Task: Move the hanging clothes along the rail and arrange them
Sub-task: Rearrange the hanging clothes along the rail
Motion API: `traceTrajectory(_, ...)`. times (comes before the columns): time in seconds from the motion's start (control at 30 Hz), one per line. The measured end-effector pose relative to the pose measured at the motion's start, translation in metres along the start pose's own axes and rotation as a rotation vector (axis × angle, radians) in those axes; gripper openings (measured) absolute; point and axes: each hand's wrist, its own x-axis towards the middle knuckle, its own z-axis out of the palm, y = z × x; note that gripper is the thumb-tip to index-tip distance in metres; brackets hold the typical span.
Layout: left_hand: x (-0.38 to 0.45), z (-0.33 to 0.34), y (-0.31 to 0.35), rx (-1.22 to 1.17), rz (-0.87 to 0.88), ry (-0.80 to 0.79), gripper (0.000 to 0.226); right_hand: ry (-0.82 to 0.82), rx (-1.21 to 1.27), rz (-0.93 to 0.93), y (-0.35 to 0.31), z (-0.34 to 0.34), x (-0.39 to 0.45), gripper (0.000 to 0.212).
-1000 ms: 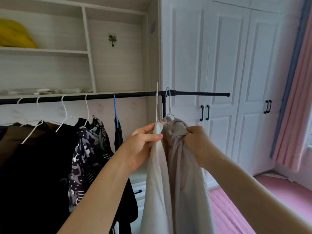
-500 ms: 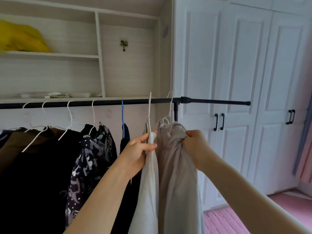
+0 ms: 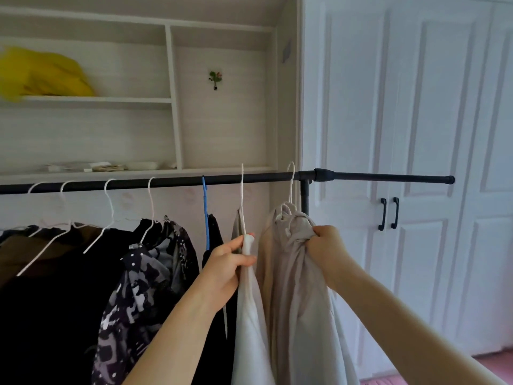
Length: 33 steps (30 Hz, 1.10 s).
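Cream-white fabric garment [image 3: 251, 315] hangs on a thin white wire hanger [image 3: 242, 198] hooked over the black metal clothes rail [image 3: 166, 181], roughly mid-rail. Left hand [image 3: 226, 263] has its grip pinched shut on the garment's top edge, just under the hanger neck, thumb in front. Just beside it on the right, a beige fabric garment [image 3: 294, 301] hangs bunched on another white wire hanger [image 3: 290, 187], next to the rail's black vertical post [image 3: 304, 197]. Right hand [image 3: 329, 252] is fisted around a wad of the beige cloth at shoulder level. The two garments touch lower down, hangers apart at the rail. Left of the cream one: blue plastic hanger [image 3: 205, 212] with a dark garment, then a black-and-grey patterned top [image 3: 138, 290], then black and brown clothes [image 3: 50, 273] on more white hangers. Behind: pale wood shelving [image 3: 172, 98] with a yellow bundle [image 3: 41, 73], blurred. Right: white panelled wardrobe doors [image 3: 416, 120] with black handles [image 3: 388, 213].
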Motion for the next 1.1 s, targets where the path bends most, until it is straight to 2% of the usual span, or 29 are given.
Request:
traceTrajectory(0.27,0.016,0.005,-0.016,0.036,-0.023,0.024,0.046,-0.052,0.021,0.016,0.011,-0.006,0.009,0.032)
traceTrajectory(0.43,0.018,0.008,-0.021,0.17,0.022,0.067,0.044,-0.08,-0.004,-0.009,0.014,-0.009,0.004,0.038)
traceTrajectory(0.67,0.011,0.009,-0.029,0.305,0.057,0.083,0.056,-0.116,-0.109,0.027,0.018,-0.008,-0.002,0.023)
traceTrajectory(0.9,0.003,0.007,-0.028,0.372,0.077,0.102,0.071,-0.117,-0.07,0.029,0.012,-0.004,-0.017,0.018)
traceTrajectory(1.0,-0.001,0.004,-0.028,0.374,0.08,0.124,0.062,-0.124,-0.098,0.017,0.014,0.0,-0.019,0.033)
traceTrajectory(1.1,-0.007,-0.001,-0.028,0.359,0.08,0.133,0.06,-0.133,-0.137,0.014,0.012,0.003,-0.024,0.036)
